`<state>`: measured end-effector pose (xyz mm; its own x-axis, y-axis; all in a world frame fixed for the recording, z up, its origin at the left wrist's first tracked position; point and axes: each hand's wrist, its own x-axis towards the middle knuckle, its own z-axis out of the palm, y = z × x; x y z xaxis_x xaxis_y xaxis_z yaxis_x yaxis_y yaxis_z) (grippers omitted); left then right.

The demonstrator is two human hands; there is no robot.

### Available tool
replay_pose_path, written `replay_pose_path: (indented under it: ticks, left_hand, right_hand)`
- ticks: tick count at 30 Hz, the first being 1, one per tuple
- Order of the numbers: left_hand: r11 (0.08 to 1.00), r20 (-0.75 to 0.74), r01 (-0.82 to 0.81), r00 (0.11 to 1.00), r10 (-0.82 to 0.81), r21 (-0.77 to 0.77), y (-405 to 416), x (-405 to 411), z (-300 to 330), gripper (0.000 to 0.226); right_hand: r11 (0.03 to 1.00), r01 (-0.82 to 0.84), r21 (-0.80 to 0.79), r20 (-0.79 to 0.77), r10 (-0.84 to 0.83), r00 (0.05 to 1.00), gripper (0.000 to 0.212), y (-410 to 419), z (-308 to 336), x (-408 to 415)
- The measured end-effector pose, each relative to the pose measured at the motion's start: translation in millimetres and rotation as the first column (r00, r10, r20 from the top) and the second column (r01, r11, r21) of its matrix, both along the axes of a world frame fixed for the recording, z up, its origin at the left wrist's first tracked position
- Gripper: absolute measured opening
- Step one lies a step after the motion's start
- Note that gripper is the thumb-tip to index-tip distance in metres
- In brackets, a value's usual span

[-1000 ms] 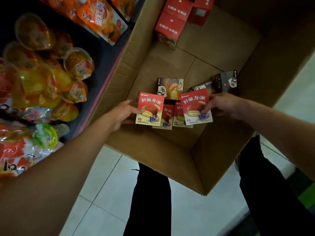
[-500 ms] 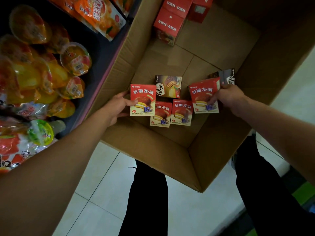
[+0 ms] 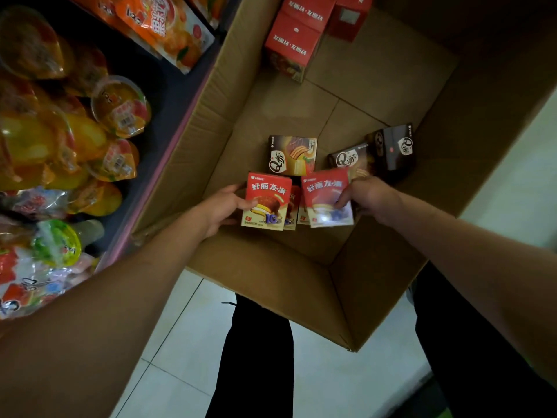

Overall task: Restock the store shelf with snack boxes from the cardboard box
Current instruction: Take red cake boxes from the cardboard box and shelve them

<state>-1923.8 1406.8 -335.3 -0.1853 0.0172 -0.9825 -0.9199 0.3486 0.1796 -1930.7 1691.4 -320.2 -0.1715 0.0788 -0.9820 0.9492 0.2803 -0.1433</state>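
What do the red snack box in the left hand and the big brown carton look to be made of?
Red snack box: probably thin printed paperboard, slightly glossy, with sharp folded edges. Big brown carton: apparently corrugated cardboard, matte, with creased flaps and seams.

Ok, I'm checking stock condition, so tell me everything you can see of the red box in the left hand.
The red box is a small carton, cardboard by the look, with a red upper face bearing white characters, a picture of a chocolate-coated, cream-filled pie, and a pale lower band with blue print. It looks undented and closed. It faces the camera, tilted slightly, low inside the cardboard box. The left hand holds its left edge, thumb on the front. It overlaps another red carton behind it.
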Motion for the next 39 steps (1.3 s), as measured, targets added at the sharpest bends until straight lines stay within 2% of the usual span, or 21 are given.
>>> replay_pose_path:
  ticks: [2,3,5,6,9,12,14,15,17,19,21,23,26,29,32,34,37,39]
  left_hand:
    - [1.0,0.028,-0.009,1.0,0.009,0.004,11,6,-9,0.066]
    - [1.0,0.037,-0.004,0.999,0.004,0.013,16,9,-13,0.051]
    - [0.999,0.035,-0.004,0.999,0.003,0.043,23,11,-20,0.024]
    - [0.998,0.034,-0.024,0.999,0.022,0.059,24,12,-23,0.021]
    - [0.995,0.04,-0.059,0.998,0.056,0.076,23,17,-29,0.03]
    - [0.994,0.053,-0.045,0.998,0.04,0.103,25,22,-33,0.044]
    - [0.984,0.077,-0.116,0.991,0.106,0.138,29,24,-35,0.041]
    - [0.972,0.094,-0.177,0.982,0.163,0.158,31,24,-36,0.038]
    - [0.945,0.129,-0.278,0.957,0.258,0.172,36,26,-42,0.037]
    - [0.937,0.153,-0.319,0.942,0.298,0.142,41,27,-44,0.033]
    - [0.945,0.159,-0.3,0.947,0.279,0.132,43,25,-39,0.024]
    - [0.95,0.151,-0.277,0.955,0.255,0.145,43,23,-26,0.025]
    - [0.955,0.134,-0.259,0.961,0.24,0.146,42,17,14,0.038]
    - [0.959,0.091,-0.207,0.977,0.193,0.192,43,6,73,0.026]
    - [0.953,0.042,-0.16,0.987,0.154,0.258,46,-14,146,0.021]
    - [0.952,-0.009,-0.15,0.987,0.158,0.267,51,-30,200,0.025]
    - [0.929,-0.077,-0.236,0.961,0.267,0.284,62,-47,281,0.029]
    - [0.913,-0.14,-0.234,0.946,0.293,0.334,71,-58,335,0.027]
  right_hand:
    - [1.0,-0.007,0.007,0.042,0.006,0.999,0.042,-15,-10,10]
    - [0.999,-0.006,0.034,0.053,0.004,0.999,0.037,-21,-15,13]
    - [0.997,0.02,0.07,0.031,-0.022,0.999,0.014,-31,-26,17]
    - [0.996,0.043,0.084,0.018,-0.045,0.999,0.009,-34,-31,20]
    - [0.988,0.052,0.146,0.029,-0.057,0.998,0.018,-40,-39,32]
    - [0.986,0.072,0.151,0.061,-0.082,0.995,0.015,-39,-41,38]
    - [0.988,0.083,0.134,0.101,-0.097,0.99,0.008,-37,-40,39]
    - [0.986,0.142,0.089,0.116,-0.152,0.982,0.008,-36,-41,41]
    - [0.952,0.303,-0.046,0.119,-0.296,0.948,0.013,-34,-43,48]
    - [0.909,0.398,-0.127,0.113,-0.385,0.916,0.031,-32,-44,54]
    - [0.888,0.429,-0.164,0.098,-0.418,0.903,0.048,-31,-40,56]
    - [0.899,0.392,-0.197,0.061,-0.388,0.92,0.059,-26,-26,59]
    - [0.893,0.384,-0.234,0.026,-0.389,0.921,0.079,-14,14,70]
    - [0.861,0.408,-0.306,-0.054,-0.443,0.895,0.1,-4,70,73]
    - [0.858,0.355,-0.371,-0.162,-0.436,0.885,0.12,3,138,64]
    - [0.876,0.317,-0.365,-0.248,-0.419,0.873,0.12,9,190,53]
    - [0.875,0.276,-0.399,-0.384,-0.433,0.816,0.109,17,270,36]
    - [0.907,0.243,-0.344,-0.514,-0.398,0.76,0.103,20,326,24]
